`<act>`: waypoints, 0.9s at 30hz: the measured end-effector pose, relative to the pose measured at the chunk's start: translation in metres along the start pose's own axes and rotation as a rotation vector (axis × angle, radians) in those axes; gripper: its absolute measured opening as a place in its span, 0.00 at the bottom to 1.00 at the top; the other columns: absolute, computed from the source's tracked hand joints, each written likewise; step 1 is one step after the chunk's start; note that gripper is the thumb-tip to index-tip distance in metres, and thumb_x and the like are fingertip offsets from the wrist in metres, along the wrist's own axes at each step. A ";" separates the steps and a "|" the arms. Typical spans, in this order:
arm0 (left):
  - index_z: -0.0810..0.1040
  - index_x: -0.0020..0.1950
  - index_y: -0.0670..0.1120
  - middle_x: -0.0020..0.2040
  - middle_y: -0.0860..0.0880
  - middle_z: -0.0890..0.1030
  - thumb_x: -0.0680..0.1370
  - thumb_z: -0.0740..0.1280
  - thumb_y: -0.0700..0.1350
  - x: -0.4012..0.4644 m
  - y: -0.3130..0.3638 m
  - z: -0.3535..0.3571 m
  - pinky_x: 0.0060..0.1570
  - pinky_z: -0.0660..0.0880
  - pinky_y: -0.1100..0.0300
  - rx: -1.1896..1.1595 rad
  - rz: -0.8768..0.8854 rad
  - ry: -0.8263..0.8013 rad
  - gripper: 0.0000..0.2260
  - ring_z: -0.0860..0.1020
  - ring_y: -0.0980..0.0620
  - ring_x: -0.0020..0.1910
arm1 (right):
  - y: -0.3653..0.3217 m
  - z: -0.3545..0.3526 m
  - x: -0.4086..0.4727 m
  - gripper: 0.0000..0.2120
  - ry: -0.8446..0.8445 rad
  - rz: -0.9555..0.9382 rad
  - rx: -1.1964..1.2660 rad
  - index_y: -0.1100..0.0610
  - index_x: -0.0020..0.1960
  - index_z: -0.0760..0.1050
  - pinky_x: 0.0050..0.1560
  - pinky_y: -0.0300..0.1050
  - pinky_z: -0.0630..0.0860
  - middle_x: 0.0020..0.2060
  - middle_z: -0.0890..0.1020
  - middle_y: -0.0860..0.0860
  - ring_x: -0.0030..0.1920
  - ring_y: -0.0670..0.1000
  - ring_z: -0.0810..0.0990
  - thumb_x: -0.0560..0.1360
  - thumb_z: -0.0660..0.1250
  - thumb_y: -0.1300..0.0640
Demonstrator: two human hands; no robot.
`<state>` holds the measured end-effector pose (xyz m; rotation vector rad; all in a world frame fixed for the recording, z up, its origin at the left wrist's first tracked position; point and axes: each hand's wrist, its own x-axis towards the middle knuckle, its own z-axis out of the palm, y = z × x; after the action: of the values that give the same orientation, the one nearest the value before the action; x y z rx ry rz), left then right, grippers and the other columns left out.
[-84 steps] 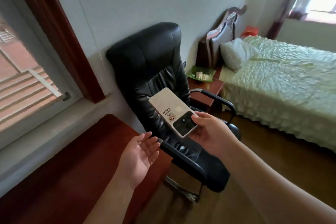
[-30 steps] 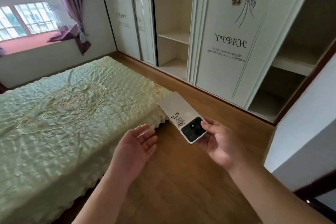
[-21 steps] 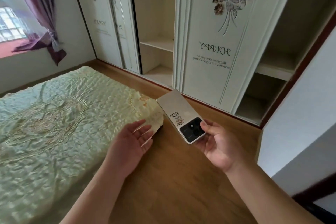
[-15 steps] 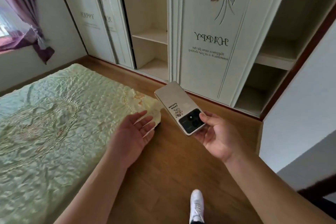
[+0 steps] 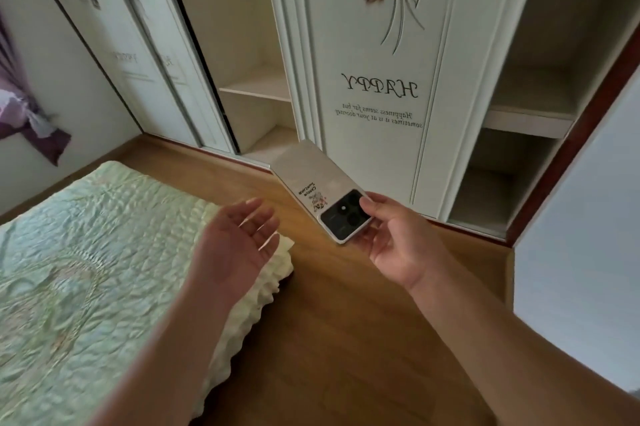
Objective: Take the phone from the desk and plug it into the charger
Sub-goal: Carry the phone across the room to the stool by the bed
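Observation:
A white phone (image 5: 311,180) with a black camera block and a small sticker on its back is held out in front of me, back side up. My right hand (image 5: 394,238) grips it at the camera end, thumb on top. My left hand (image 5: 239,245) hovers palm up and empty a little to the left of the phone, over the corner of the bed. No charger or cable is in view.
A bed with a pale green quilted cover (image 5: 86,270) fills the left. A white wardrobe (image 5: 381,62) with sliding doors and open shelves stands ahead. Wooden floor (image 5: 339,339) lies between them. A grey wall (image 5: 581,218) juts in at the right.
The view has swung from the desk and chair past the bed to the wardrobe, which is now nearer. The phone stays in my right hand; my left hand stays open beside it.

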<state>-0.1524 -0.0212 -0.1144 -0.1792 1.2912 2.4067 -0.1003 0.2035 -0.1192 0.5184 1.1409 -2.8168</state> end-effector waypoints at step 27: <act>0.78 0.52 0.44 0.45 0.46 0.80 0.68 0.67 0.45 0.447 0.171 -0.038 0.44 0.74 0.54 -0.109 -0.061 -0.057 0.14 0.79 0.49 0.43 | -0.090 0.118 0.427 0.07 0.174 -0.025 -0.087 0.62 0.51 0.78 0.43 0.56 0.83 0.48 0.83 0.63 0.52 0.64 0.81 0.74 0.67 0.65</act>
<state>-0.6320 -0.0080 -0.1367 -0.1769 1.1150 2.4139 -0.5524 0.2180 -0.1204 0.7593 1.3020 -2.7728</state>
